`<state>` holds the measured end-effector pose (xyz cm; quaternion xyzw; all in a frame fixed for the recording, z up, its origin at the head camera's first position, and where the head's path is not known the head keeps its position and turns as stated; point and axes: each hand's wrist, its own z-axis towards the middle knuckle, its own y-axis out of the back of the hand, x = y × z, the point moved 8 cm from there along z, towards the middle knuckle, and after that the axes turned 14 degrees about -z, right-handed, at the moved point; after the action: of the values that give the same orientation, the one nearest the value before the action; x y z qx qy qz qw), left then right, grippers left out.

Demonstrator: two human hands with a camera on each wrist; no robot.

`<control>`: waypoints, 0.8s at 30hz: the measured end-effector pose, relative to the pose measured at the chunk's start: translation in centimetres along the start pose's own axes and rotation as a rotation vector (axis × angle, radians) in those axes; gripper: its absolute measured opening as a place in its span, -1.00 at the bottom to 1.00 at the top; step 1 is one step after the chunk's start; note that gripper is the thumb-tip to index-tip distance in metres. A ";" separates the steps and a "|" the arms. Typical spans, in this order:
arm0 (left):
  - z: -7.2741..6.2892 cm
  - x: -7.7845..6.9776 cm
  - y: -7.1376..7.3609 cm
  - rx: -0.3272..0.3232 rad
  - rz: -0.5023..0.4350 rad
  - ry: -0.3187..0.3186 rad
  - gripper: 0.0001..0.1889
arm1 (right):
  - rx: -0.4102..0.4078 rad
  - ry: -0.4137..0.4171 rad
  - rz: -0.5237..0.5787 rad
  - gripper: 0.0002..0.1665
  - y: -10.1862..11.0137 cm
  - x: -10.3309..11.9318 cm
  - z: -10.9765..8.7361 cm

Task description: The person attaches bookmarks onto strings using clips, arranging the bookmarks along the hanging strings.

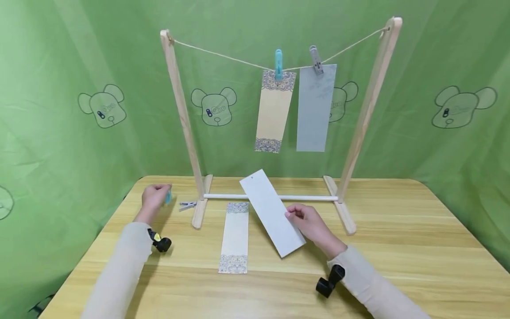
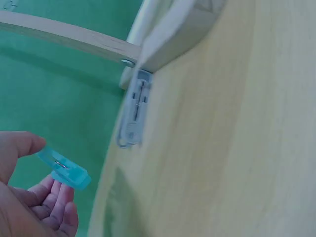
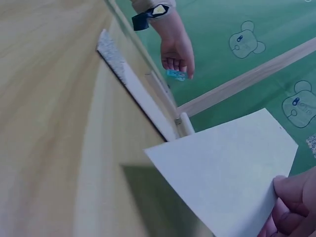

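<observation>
My left hand (image 1: 154, 198) pinches a turquoise clothespin (image 2: 64, 168) between thumb and fingers, above the table's left part. Close by, a grey clothespin (image 1: 187, 205) lies on the table beside the rack's left foot. In my right hand (image 1: 308, 223) is a plain pale card (image 1: 271, 212) with a small hole near its top end, gripped by its right edge and tilted over the table. A patterned card (image 1: 234, 237) with ornate bands at both ends lies flat to the left of it.
A wooden rack with a left post (image 1: 181, 110) and right post (image 1: 370, 106) carries a sagging string (image 1: 223, 55). From it hang a patterned card (image 1: 272, 110) under a turquoise clothespin (image 1: 278, 64) and a blue-grey card (image 1: 316, 110) under a grey clothespin (image 1: 316, 60). A white bar (image 1: 311, 198) joins the feet.
</observation>
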<state>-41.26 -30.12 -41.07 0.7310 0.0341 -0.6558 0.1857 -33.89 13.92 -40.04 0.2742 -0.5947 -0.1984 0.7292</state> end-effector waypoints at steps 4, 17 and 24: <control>-0.6 -1.4 -0.1 0.058 -0.093 -0.020 -0.41 | -0.003 0.032 0.017 -0.81 0.4 1.4 1.0; -2.4 -7.6 -1.3 0.104 -0.237 -0.204 -0.47 | -0.013 0.005 0.076 -0.73 0.2 4.2 4.0; -4.1 -10.9 -2.6 0.164 -0.296 -0.380 -0.55 | -0.046 0.019 0.121 -0.74 0.5 5.2 5.2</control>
<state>-39.67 -24.26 -30.81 0.5940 0.0520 -0.8022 0.0308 -37.87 10.20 -35.05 0.2228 -0.5986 -0.1646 0.7516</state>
